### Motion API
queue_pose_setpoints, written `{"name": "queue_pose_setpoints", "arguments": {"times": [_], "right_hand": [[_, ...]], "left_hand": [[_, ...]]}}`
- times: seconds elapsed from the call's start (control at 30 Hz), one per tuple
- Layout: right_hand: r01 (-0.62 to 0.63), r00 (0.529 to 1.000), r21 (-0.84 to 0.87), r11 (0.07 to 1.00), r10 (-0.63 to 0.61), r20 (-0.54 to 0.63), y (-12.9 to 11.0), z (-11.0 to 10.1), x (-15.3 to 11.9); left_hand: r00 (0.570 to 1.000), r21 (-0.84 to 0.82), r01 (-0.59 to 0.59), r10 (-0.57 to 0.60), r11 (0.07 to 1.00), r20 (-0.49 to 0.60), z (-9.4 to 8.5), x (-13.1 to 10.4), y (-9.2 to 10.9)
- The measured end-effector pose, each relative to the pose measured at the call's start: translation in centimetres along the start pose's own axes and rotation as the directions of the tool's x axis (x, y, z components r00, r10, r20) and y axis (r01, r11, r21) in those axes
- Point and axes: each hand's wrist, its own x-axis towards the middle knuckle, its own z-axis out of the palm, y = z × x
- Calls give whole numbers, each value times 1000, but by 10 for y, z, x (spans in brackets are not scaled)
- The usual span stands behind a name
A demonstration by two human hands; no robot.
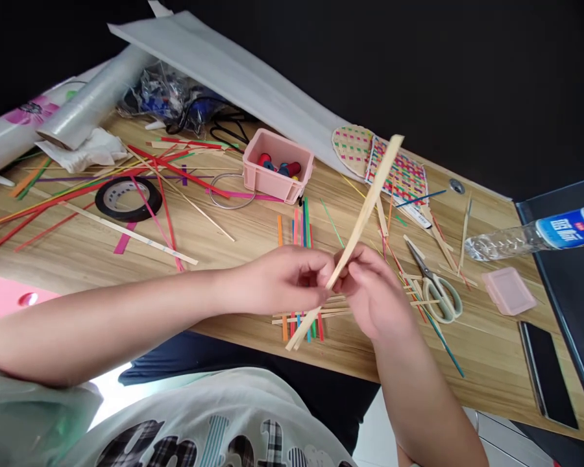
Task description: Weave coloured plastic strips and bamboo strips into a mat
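My left hand (296, 279) and my right hand (372, 285) meet near the middle, fingers closed on a pale bamboo strip (367, 207). The strip slants from upper right to lower left, and its lower end shows as two pale ends side by side. Beneath and behind my hands, colored strips (285, 327) lie upright on the table, crossed by several pale strips (338, 311). My hands hide the middle of this crossing.
Scissors (435, 285), a water bottle (540, 235), a pink lid (509, 290) and a phone (549, 375) lie right. A pink box (277, 185) with spools, woven pieces (398, 172), black tape (128, 198) and loose strips (168, 214) are further back on the wooden table (233, 350).
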Motion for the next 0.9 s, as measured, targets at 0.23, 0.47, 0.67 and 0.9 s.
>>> {"name": "queue_pose_setpoints", "arguments": {"times": [0.23,0.47,0.67,0.9], "right_hand": [[271,952,-158,950,-288,-98,0,-8,-2],[85,989,-191,978,-59,135,0,-5,-13],[9,939,-437,900,143,314,1,-1,-13],[24,953,-486,873,128,276,0,-1,-9]], "left_hand": [[995,224,-12,-12,974,103,3,-4,1],[998,-26,15,-17,1000,-63,3,-5,6],[975,-70,-69,53,995,-214,5,-3,1],[966,-197,-100,48,975,-254,1,4,-4]]}}
